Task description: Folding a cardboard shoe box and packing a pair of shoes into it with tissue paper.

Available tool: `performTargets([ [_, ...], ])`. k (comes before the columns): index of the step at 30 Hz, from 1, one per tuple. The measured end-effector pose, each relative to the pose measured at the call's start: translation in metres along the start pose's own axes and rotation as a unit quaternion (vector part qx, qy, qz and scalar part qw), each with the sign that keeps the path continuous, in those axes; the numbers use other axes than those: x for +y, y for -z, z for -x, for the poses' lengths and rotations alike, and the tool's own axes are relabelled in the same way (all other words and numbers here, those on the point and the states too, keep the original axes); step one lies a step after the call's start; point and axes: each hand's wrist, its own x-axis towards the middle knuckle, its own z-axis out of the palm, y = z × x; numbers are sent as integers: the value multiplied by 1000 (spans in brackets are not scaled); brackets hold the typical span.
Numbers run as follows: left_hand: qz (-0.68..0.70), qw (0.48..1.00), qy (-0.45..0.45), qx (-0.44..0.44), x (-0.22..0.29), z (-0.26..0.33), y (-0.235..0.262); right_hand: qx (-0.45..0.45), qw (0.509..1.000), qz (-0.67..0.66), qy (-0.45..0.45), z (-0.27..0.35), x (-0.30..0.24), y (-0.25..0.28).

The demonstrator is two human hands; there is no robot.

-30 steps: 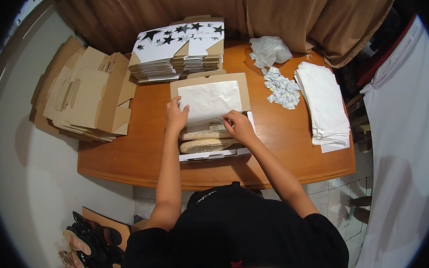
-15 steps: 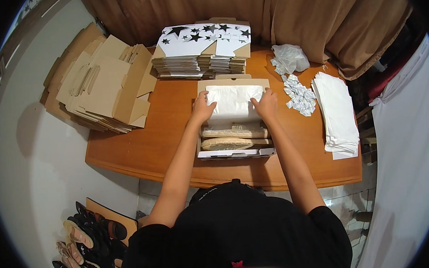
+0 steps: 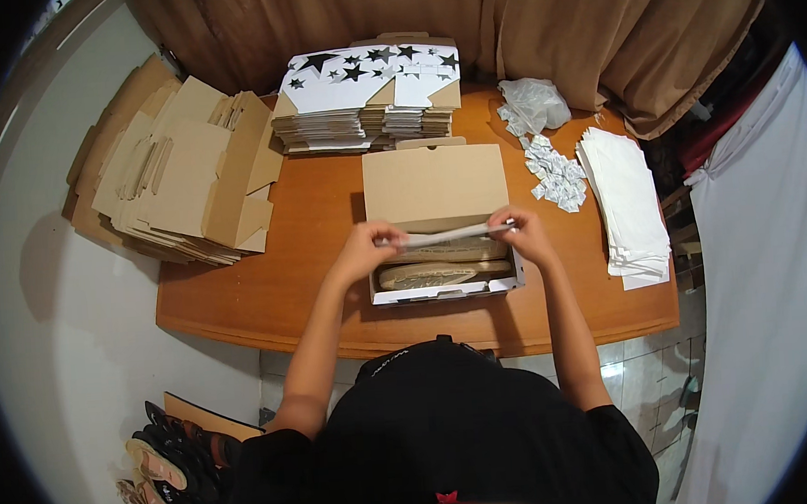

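A white tissue paper sheet [image 3: 447, 236], seen nearly edge-on and slightly blurred, stretches across an open cardboard shoebox [image 3: 433, 184] on the table. My left hand [image 3: 369, 250] pinches the sheet's left end, and my right hand [image 3: 522, 233] pinches its right end. Both hands are above the box's sides. Inside the box lies a pair of tan shoes [image 3: 428, 275], soles on their sides, with what looks like clear plastic around them. The box's brown lid stands raised at the far side. Part of the farther shoe is hidden under the paper.
On the wooden table [image 3: 317, 202], flattened cardboard boxes [image 3: 177, 183] pile up at left, and star-printed boxes [image 3: 357, 98] stack at the back. Small white packets [image 3: 556, 173], a clear plastic bag [image 3: 535, 105] and white paper sheets [image 3: 624, 201] lie right. Shoes [image 3: 163, 479] sit lower left.
Both hands have drawn the paper from against the raised lid toward me, over the shoes. The lid's brown inside now shows, and the sheet has turned edge-on.
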Motion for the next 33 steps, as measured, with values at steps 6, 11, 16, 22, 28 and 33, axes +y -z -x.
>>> performTargets([
  [6,-134,986,-48,-88,-12,39,-26,-74,940,324,74,51,-24,-14],
  [11,-350,930,-62,-95,-12,48,-43,-122,865,486,1,71,-36,-28],
  [16,-379,915,-122,-68,-5,52,-59,-114,855,506,13,73,-50,-46],
  [22,-402,904,-106,-96,-14,47,-82,-180,841,509,13,70,-34,-73],
  [28,-504,857,10,-110,-6,34,-102,-223,781,576,-90,59,-25,-91],
  [33,-578,807,42,-115,2,36,-117,-222,759,603,-108,58,-15,-96],
])
